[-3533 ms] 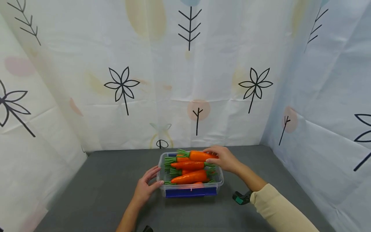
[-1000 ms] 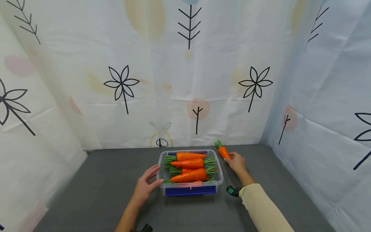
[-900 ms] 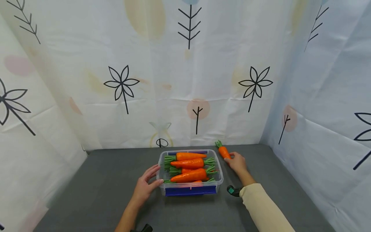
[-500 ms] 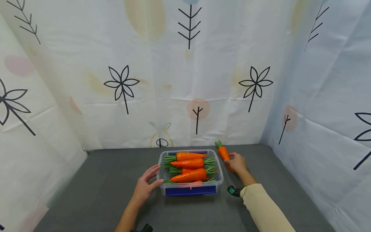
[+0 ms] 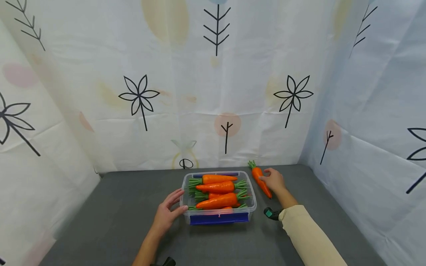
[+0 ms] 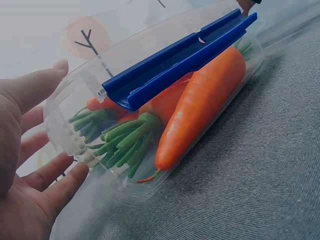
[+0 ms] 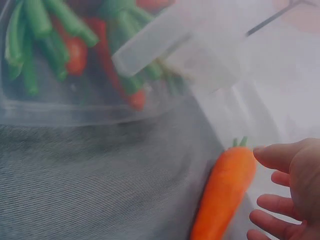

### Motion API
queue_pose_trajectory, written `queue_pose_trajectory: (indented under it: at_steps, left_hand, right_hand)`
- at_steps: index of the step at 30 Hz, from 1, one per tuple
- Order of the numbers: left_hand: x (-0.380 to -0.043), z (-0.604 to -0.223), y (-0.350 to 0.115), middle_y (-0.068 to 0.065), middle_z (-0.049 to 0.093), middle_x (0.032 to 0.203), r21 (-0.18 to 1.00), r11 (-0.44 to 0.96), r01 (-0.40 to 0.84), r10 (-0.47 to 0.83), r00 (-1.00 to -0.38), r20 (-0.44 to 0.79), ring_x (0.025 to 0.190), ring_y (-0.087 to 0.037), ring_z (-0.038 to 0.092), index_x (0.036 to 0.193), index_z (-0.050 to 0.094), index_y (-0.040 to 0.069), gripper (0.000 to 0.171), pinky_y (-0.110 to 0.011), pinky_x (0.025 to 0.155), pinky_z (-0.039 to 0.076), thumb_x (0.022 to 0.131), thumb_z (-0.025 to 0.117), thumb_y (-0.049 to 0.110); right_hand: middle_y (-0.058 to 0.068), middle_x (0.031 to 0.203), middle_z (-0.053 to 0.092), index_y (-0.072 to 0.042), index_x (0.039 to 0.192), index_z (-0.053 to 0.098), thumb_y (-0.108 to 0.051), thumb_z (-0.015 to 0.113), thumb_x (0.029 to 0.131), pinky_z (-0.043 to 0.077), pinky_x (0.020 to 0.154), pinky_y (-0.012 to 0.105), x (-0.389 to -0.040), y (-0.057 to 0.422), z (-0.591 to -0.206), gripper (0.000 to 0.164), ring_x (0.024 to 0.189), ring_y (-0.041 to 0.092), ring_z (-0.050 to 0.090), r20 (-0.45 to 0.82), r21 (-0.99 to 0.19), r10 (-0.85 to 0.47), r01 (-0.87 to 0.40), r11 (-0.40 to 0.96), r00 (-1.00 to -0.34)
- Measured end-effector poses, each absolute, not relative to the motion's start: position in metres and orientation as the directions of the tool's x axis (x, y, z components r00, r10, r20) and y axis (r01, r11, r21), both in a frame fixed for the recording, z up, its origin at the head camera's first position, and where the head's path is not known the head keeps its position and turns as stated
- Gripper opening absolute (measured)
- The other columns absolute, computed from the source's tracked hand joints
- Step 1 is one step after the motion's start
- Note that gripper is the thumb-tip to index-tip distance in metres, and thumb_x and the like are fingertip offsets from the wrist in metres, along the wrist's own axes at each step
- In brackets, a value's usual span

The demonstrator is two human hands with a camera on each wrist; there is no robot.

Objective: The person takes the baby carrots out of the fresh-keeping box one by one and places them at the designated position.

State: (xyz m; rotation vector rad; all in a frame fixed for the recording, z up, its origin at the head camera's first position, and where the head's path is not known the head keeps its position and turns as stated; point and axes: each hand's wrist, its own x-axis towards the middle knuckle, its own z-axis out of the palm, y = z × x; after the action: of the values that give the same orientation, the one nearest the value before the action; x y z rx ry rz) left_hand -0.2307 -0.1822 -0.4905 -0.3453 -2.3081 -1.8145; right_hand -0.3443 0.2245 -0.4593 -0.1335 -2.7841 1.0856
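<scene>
A clear plastic box (image 5: 217, 217) with blue latches holds several orange carrots (image 5: 219, 202) with green tops. My left hand (image 5: 166, 212) rests at the box's left end, fingers spread along its side and rim. From the left wrist view, the thumb and fingertips lie at the box's end wall (image 6: 60, 130). Right of the box, a single carrot (image 5: 261, 182) lies on the table with its green top pointing away. My right hand (image 5: 274, 181) is just right of it. In the right wrist view, the thumb tip is at this carrot (image 7: 225, 195) and the fingers stand apart, holding nothing.
The box and loose carrot are on a dark grey cloth-covered table (image 5: 126, 214). A white patterned curtain (image 5: 186, 92) closes off the back and both sides. A black device with a green patch (image 5: 269, 213) is at the right wrist.
My right hand took a carrot from the top of the box and laid it on the table to the right. It has just let go and shifted slightly right. The left hand stays put.
</scene>
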Motion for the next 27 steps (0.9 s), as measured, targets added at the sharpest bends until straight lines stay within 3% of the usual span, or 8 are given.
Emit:
queue_pose_trajectory:
  at_steps: [13, 27]
  left_hand:
    - [-0.23, -0.49, -0.18, -0.013, 0.043, 0.147, 0.926, 0.228, 0.3, 0.06, -0.954, 0.294, 0.127, -0.04, 0.046, 0.137, 0.055, 0.003, 0.053, -0.061, 0.099, 0.038, 0.087, 0.072, 0.007]
    - [-0.23, -0.492, -0.182, -0.014, 0.043, 0.147, 0.918, 0.229, 0.324, 0.06, -0.946, 0.319, 0.125, -0.04, 0.048, 0.136, 0.055, 0.002, 0.053, -0.061, 0.097, 0.04, 0.087, 0.073, 0.008]
  right_hand:
    - [0.025, 0.133, 0.052, -0.001, 0.138, 0.05, -0.028, 0.065, 0.095, 0.045, 0.092, 0.053, -0.345, 0.204, -0.409, 0.053, 0.118, 0.041, 0.051, 0.128, -0.692, -0.006, -0.094, 0.716, -0.992]
    - [0.022, 0.127, 0.058, -0.002, 0.132, 0.056, -0.022, 0.067, 0.093, 0.048, 0.092, 0.05, -0.343, 0.161, -0.387, 0.046, 0.114, 0.038, 0.056, 0.175, -0.706, -0.309, -0.338, 0.622, -0.935]
